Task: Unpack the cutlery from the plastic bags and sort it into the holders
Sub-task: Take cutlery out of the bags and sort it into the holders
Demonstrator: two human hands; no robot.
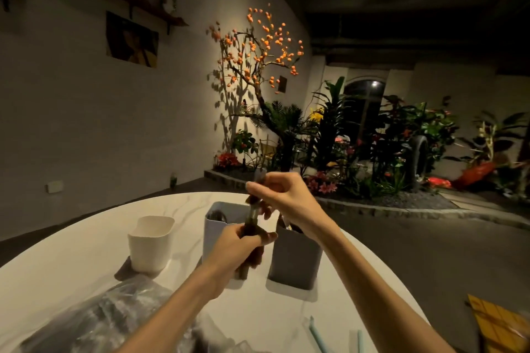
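Both hands work above the holders: the left hand [229, 249] has its fingers clenched around the lower part of a dark wrapped piece of cutlery [252, 226], and the right hand [282, 199] pinches its top end. If the wrap gives suddenly, the piece may slip and fall beside the blue holder [213, 235] or knock the grey holder [295, 261]. The white holder [150, 243] stands apart. The white round table [71, 281] is glossy, so things may slide; the room is dim, with plants [372, 137] behind.
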